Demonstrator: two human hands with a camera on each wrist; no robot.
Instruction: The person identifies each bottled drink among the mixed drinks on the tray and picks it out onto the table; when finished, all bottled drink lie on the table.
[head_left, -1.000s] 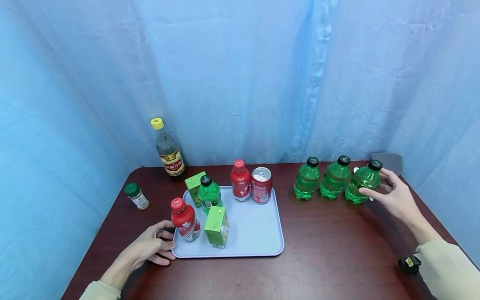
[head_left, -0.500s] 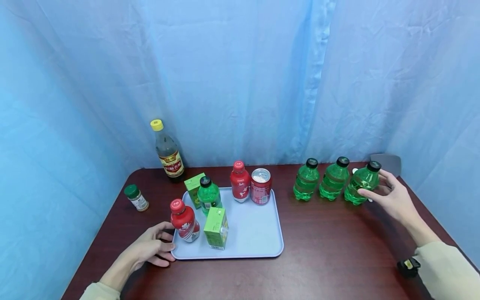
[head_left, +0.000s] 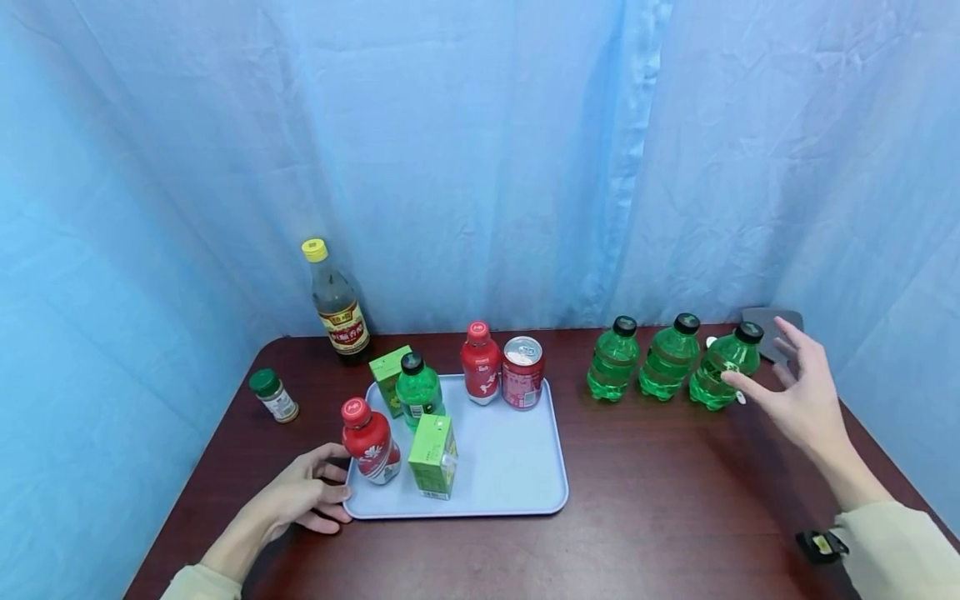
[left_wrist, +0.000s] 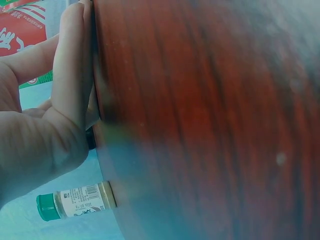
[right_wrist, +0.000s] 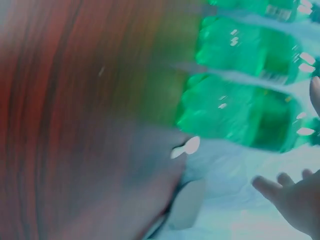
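My right hand is spread with bent fingers beside the rightmost green bottle, holding nothing. In the right wrist view a gap shows between the fingers and that green bottle. Two similar bottles, a middle one and a left one, stand upright in a row with it. At the left edge of the light tray, my left hand rests with its fingertips against the rim. On the tray, nearest that hand, stands a red-capped bottle.
The tray also bears a green drink carton, another carton, a green bottle, a red bottle and a red can. Leftward stand a yellow-capped bottle and a spice jar. A grey flat object lies back right.
My right hand has let go of the rightmost green bottle and drawn away to the right, its fingers spreading. The bottle stays standing. My left hand and the tray have not moved.
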